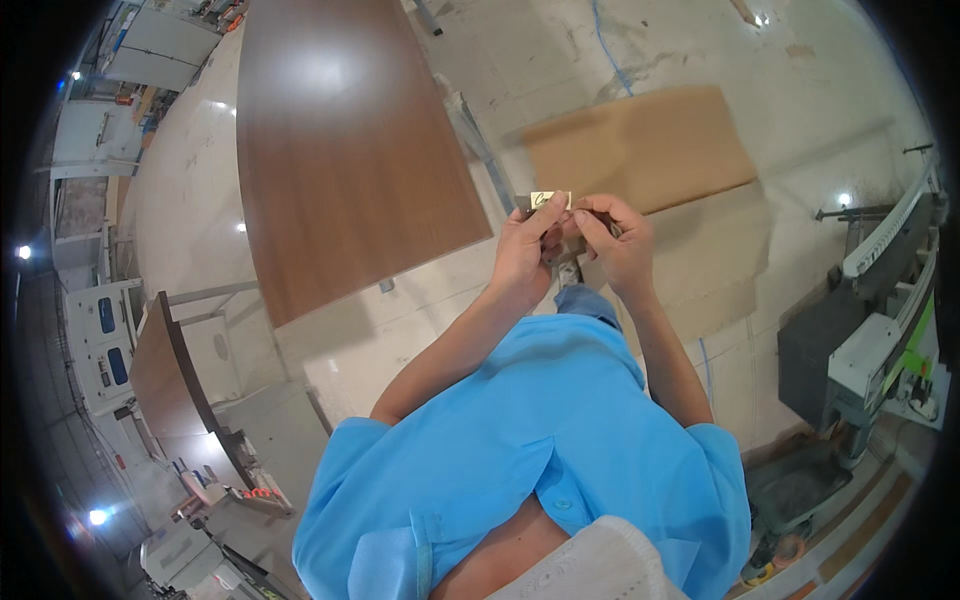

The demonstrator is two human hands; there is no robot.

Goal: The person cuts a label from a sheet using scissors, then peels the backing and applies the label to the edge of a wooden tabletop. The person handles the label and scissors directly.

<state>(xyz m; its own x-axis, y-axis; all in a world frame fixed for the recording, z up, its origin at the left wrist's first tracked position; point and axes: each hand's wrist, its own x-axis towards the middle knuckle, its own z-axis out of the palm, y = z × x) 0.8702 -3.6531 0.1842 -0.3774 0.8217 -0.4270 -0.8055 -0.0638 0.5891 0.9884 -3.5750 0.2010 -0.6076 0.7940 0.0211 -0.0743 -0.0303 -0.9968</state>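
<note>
My left hand (pixel 523 250) is closed, its thumb pressing on a small pale-yellow label (pixel 542 199) with dark writing. A greyish edge shows beside the label, so it may sit on a small packet or block; I cannot tell which. Close by on the right, my right hand (pixel 622 248) has its thumb and fingertips pinched together near the label. Whatever lies between those fingertips is too small and hidden to make out. Both hands are held up in front of my body, almost touching each other.
A large brown wood-grain board (pixel 360 150) lies raised at the left. Flattened cardboard (pixel 640 145) covers part of the tiled floor ahead. Machinery with a grey-white housing (pixel 860 350) stands at the right. Another brown panel (pixel 175 370) is at the far left.
</note>
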